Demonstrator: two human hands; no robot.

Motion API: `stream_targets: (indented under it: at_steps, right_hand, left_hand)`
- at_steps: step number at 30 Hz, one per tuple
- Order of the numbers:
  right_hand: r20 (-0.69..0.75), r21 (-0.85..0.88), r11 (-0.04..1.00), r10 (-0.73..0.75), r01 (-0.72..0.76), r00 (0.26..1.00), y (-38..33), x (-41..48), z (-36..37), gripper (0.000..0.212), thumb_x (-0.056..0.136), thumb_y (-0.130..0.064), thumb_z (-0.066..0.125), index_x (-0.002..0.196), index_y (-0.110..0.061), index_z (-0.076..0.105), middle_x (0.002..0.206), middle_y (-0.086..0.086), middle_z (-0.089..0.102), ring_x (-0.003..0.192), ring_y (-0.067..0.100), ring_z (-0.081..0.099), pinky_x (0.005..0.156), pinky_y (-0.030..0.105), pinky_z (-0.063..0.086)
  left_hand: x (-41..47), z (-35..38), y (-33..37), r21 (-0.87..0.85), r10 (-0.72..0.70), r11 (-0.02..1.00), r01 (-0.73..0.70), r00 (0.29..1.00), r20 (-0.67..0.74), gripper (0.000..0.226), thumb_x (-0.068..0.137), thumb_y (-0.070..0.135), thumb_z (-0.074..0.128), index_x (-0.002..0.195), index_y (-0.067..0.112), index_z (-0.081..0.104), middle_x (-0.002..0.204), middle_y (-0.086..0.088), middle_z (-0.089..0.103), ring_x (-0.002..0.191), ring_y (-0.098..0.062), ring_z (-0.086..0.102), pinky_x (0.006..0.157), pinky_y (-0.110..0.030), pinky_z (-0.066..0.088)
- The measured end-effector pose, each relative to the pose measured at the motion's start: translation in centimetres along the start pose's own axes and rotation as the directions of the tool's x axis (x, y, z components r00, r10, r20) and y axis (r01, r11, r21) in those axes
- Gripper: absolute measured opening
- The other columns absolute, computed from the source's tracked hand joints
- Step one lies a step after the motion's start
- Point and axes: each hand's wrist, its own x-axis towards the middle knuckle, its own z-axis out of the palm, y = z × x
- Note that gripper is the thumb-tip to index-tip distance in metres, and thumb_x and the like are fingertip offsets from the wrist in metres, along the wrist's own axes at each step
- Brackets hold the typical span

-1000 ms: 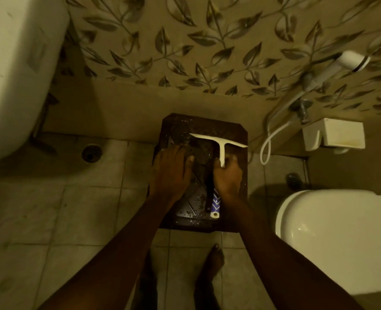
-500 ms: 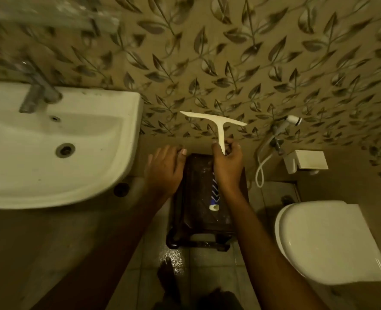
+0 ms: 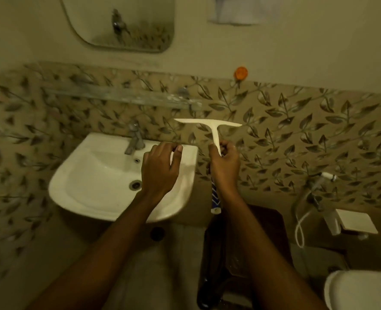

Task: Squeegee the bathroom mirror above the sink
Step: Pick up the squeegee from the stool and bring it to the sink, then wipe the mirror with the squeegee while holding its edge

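Note:
My right hand (image 3: 224,167) grips the handle of a white T-shaped squeegee (image 3: 209,126), blade up and level, in front of the leaf-patterned tiles right of the sink. Its blue-and-white handle end (image 3: 215,201) sticks out below my fist. My left hand (image 3: 160,170) hovers over the white sink's (image 3: 95,175) right side, fingers loosely curled, holding nothing. The rounded mirror (image 3: 122,21) hangs on the wall above the sink at the top left, well above both hands.
A metal tap (image 3: 134,139) stands at the sink's back. A narrow shelf (image 3: 118,95) runs along the tiles. A dark stool (image 3: 247,253) stands below my right arm. A toilet (image 3: 361,289), hand sprayer (image 3: 325,176) and paper holder (image 3: 352,222) are at the right.
Both hands rose from the dark stool, my right hand carrying the squeegee upward. My view tilted up from the floor, bringing the sink and then the mirror into sight.

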Motion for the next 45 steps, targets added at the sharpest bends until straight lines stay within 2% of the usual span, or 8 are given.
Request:
stream_targets:
  at_steps: [3,11,18,23,29,35,39,45]
  right_hand:
    - [0.015,0.029,0.996,-0.090,0.090,0.996,-3.0,-0.2,3.4,0.010,0.092,-0.021,0.062,0.095,-0.012,0.060,0.079,0.009,0.063,0.051,0.010,0.056,0.042,0.025,0.047]
    - [-0.033,0.023,0.958,-0.286,0.287,0.958,-8.4,3.7,15.3,0.009,0.092,-0.031,0.060,0.086,-0.033,0.054,0.082,0.001,0.064,0.068,0.032,0.064,0.060,0.046,0.056]
    - [-0.115,0.047,0.907,-0.412,0.419,0.904,-15.1,9.7,26.2,0.014,0.097,-0.026,0.055,0.103,-0.012,0.053,0.085,0.007,0.063,0.057,0.024,0.061,0.040,0.022,0.047]
    - [-0.139,-0.007,0.853,-0.518,0.522,0.844,-20.4,13.9,30.2,0.012,0.095,-0.028,0.058,0.100,-0.021,0.050,0.088,0.000,0.064,0.073,0.021,0.067,0.060,0.041,0.059]
    - [-0.197,-0.182,0.688,-0.726,0.703,0.659,-28.6,18.6,32.0,0.044,0.101,-0.030,0.046,0.143,-0.027,0.032,0.070,-0.005,0.059,0.050,0.006,0.057,0.047,0.024,0.053]
    - [-0.185,-0.368,0.530,-0.847,0.764,0.498,-37.1,23.5,32.6,0.040,0.102,-0.026,0.040,0.142,-0.025,0.037,0.071,0.004,0.059,0.051,0.011,0.054,0.046,0.031,0.051]
    - [-0.166,-0.438,0.486,-0.870,0.756,0.464,-41.2,25.9,32.6,0.035,0.102,-0.031,0.037,0.136,-0.028,0.039,0.091,0.010,0.061,0.061,0.013,0.060,0.046,0.023,0.048]
    - [-0.106,-0.495,0.464,-0.872,0.735,0.479,-42.9,27.4,32.7,0.033,0.102,-0.027,0.036,0.135,-0.022,0.036,0.086,0.009,0.061,0.064,0.015,0.060,0.052,0.027,0.046]
  left_hand:
    - [3.5,-3.2,-2.1,0.042,0.013,0.999,-0.011,0.998,-0.062,0.033,0.100,0.039,0.037,0.092,0.017,0.061,0.087,0.003,0.062,0.082,-0.020,0.056,0.073,-0.033,0.039]
    - [16.9,-9.7,-10.4,0.043,0.141,0.990,-0.134,0.955,-0.260,0.032,0.099,0.039,0.037,0.100,0.018,0.061,0.097,0.001,0.063,0.090,-0.019,0.057,0.079,-0.039,0.044]
    - [31.4,-15.0,-16.7,0.155,0.299,0.953,-0.262,0.900,-0.317,0.023,0.100,0.032,0.043,0.093,0.016,0.059,0.091,0.000,0.060,0.082,-0.017,0.053,0.072,-0.025,0.026]
    - [41.1,-17.6,-18.8,0.198,0.352,0.934,-0.297,0.859,-0.372,0.027,0.099,0.037,0.042,0.096,0.015,0.058,0.097,-0.004,0.060,0.087,-0.021,0.055,0.075,-0.033,0.040]
    - [50.5,-20.2,-19.2,0.058,0.160,0.987,-0.149,0.890,-0.427,0.034,0.096,0.045,0.041,0.110,0.016,0.052,0.121,-0.007,0.051,0.105,-0.024,0.050,0.087,-0.038,0.041]
    - [56.2,-22.0,-19.1,-0.114,-0.025,0.992,-0.046,0.834,-0.551,0.042,0.096,0.045,0.042,0.123,0.013,0.047,0.125,-0.009,0.050,0.108,-0.027,0.050,0.079,-0.033,0.039]
    - [58.2,-22.6,-18.7,-0.208,-0.092,0.978,-0.033,0.822,-0.562,0.040,0.099,0.044,0.036,0.119,0.011,0.049,0.118,-0.009,0.056,0.098,-0.027,0.057,0.074,-0.034,0.040]
    - [60.2,-22.4,-20.1,-0.123,-0.041,0.991,-0.048,0.774,-0.631,0.043,0.102,0.037,0.030,0.094,0.007,0.060,0.083,-0.013,0.066,0.075,-0.029,0.064,0.062,-0.031,0.044]
